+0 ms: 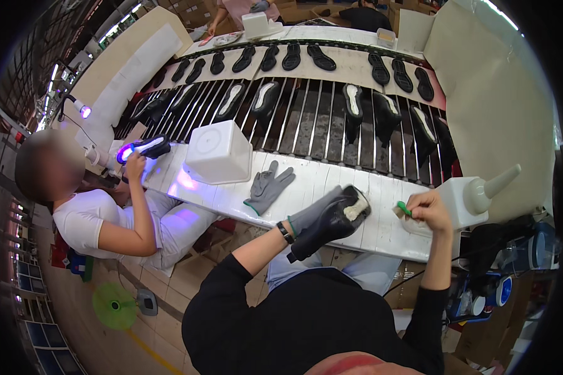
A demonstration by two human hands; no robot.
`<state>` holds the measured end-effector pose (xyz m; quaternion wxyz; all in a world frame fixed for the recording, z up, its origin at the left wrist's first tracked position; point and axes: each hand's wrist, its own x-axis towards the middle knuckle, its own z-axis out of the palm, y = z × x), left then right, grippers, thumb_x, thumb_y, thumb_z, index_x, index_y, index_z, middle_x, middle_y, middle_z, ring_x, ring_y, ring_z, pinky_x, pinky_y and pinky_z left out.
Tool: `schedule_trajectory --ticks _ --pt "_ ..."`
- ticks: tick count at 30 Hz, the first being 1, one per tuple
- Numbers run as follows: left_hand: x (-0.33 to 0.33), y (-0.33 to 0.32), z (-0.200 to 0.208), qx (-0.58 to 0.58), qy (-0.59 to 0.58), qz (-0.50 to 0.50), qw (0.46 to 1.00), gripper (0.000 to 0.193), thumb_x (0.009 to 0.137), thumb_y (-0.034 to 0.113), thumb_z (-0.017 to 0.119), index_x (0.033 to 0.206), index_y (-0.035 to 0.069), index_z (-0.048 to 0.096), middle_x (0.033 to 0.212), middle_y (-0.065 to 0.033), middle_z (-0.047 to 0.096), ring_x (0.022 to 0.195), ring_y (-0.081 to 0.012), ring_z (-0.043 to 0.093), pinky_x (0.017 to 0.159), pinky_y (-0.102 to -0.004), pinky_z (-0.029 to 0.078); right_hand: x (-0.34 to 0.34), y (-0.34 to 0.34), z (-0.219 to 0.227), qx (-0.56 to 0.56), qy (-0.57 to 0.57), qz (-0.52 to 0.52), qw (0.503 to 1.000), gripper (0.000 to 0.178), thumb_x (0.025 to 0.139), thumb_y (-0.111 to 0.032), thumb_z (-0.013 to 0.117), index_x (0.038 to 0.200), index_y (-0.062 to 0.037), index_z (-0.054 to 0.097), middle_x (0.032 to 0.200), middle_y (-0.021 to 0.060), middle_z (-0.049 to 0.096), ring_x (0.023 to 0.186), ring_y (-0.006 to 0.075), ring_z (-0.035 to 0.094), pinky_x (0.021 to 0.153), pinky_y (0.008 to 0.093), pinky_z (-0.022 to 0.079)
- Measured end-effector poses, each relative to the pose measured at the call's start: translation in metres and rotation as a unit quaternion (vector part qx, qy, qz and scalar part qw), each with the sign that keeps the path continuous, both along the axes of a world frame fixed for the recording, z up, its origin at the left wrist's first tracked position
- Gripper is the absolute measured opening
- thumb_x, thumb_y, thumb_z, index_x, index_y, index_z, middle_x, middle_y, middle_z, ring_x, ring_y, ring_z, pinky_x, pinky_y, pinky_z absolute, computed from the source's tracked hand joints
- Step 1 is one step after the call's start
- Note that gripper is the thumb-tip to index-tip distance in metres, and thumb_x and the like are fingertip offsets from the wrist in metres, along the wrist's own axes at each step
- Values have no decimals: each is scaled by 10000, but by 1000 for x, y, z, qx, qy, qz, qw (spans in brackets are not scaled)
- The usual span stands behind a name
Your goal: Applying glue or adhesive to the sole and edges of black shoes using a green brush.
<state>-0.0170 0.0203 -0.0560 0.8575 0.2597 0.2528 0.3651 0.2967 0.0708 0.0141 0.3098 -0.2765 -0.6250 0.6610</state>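
Observation:
My left hand point(311, 212), in a grey glove, holds a black shoe upper point(329, 226) above the near edge of the white bench. The upper's underside faces up and shows a pale patch at its far end. In my bare right hand point(429, 211) is a small brush with a green handle point(404, 209), gripped between closed fingers. The brush is apart from the upper, over a shallow white dish point(414, 226) partly hidden by my hand. Beside that hand stands a white spouted bottle point(469, 199). A loose grey glove point(268, 186) lies on the bench to the left.
Beyond the bench point(319, 167) runs a roller conveyor point(300, 125) carrying several black uppers. Black soles point(291, 57) line a board behind it. A white box point(218, 153) stands left. A co-worker point(103, 219) there holds another upper point(151, 147) under a violet light.

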Motion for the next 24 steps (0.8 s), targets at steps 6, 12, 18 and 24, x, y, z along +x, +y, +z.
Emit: schedule_trajectory --ticks 6,12,18,24 --pt "-43 25 16 202 575 12 793 733 938 613 338 1189 -50 526 1021 -219 642 950 -290 630 848 -390 469 -20 -44 -124 -197 188 -55 960 240 849 -210 671 813 25 640 668 95 600 455 97 438 391 214 299" --pt "-66 -15 -9 336 618 82 706 905 821 569 578 1425 -26 262 1162 -316 547 1083 -416 543 906 -453 426 -42 -73 -185 -289 339 -95 890 277 898 -284 625 954 -12 627 773 53 593 506 101 433 434 213 322" --pt "-54 -58 -2 463 779 -36 422 1260 521 497 820 1480 53 133 1427 -312 242 1270 -480 322 1048 -550 266 -40 -69 -185 -310 382 -103 864 285 902 -317 617 956 -37 621 747 17 559 523 95 422 436 216 323" --pt "-48 -51 0 460 717 21 524 1227 504 321 814 1482 69 117 1335 -288 322 1175 -452 395 1012 -486 323 -35 -71 -184 -317 360 -90 873 264 915 -301 600 969 -43 607 766 34 582 520 92 432 406 194 316"
